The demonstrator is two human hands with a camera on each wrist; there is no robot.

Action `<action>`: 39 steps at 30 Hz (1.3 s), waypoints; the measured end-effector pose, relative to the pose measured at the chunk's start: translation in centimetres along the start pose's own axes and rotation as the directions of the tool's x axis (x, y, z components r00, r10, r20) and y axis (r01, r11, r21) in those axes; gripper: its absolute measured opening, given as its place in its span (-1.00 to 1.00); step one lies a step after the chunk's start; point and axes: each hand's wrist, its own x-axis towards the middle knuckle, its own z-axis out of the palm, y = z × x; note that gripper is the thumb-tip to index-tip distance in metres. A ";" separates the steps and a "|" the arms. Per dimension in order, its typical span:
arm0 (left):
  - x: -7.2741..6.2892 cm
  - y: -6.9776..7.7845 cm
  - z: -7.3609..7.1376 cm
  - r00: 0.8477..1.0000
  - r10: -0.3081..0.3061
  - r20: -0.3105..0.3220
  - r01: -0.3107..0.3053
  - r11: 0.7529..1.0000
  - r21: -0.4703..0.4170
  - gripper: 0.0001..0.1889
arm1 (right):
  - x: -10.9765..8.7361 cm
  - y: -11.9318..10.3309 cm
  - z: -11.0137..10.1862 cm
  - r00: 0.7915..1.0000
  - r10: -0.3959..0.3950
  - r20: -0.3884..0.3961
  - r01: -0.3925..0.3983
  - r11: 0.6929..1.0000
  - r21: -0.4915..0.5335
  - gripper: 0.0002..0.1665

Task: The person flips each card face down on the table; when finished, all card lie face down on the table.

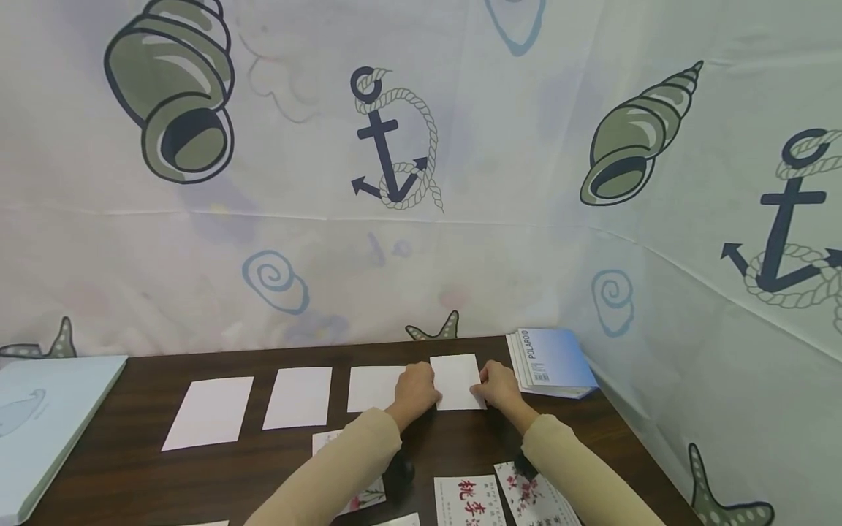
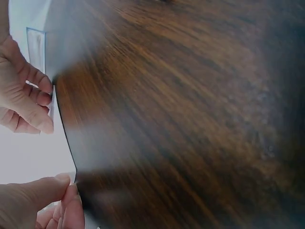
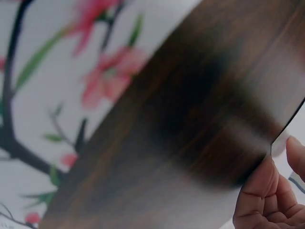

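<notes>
Both hands hold one blank white card [image 1: 457, 381] by its opposite sides at the back of the dark wooden table. My left hand [image 1: 416, 392] pinches its left near corner; the left wrist view shows the thumb above the card [image 2: 35, 155] and curled fingers below. On the other side my right hand [image 1: 501, 385] pinches the right edge between thumb and fingers. The right wrist view has that right hand [image 3: 264, 198] at the card's corner. Just left of my left hand lies another blank card [image 1: 373, 387], partly covered by that hand.
Two more blank cards, one [image 1: 297, 397] beside the other [image 1: 209, 413], continue the row leftward. Blue-and-white POLAROID booklets [image 1: 559, 358] are stacked at right. Flower-printed cards [image 1: 468, 500] lie nearer, partly under the sleeves. A thick pale-blue block [image 1: 52, 431] stands at left. Patterned cloth [image 1: 500, 277] hangs behind.
</notes>
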 end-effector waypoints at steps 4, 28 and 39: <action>-0.2 -0.3 -0.3 1.000 -0.005 -0.006 0.005 1.000 0.017 -0.74 | -0.7 -0.9 0.0 0.999 -0.047 -0.018 0.046 0.998 -0.049 -0.71; -8.8 -8.4 -10.8 0.998 -0.011 0.067 0.035 0.931 -0.364 -0.60 | -6.9 -9.3 3.2 0.944 -0.322 0.066 0.246 0.825 0.508 -0.78; -14.0 -11.8 -13.1 0.989 -0.140 0.049 0.146 0.974 -0.174 -0.47 | -8.7 -11.6 6.2 0.901 -0.394 0.180 0.283 0.851 0.443 -0.71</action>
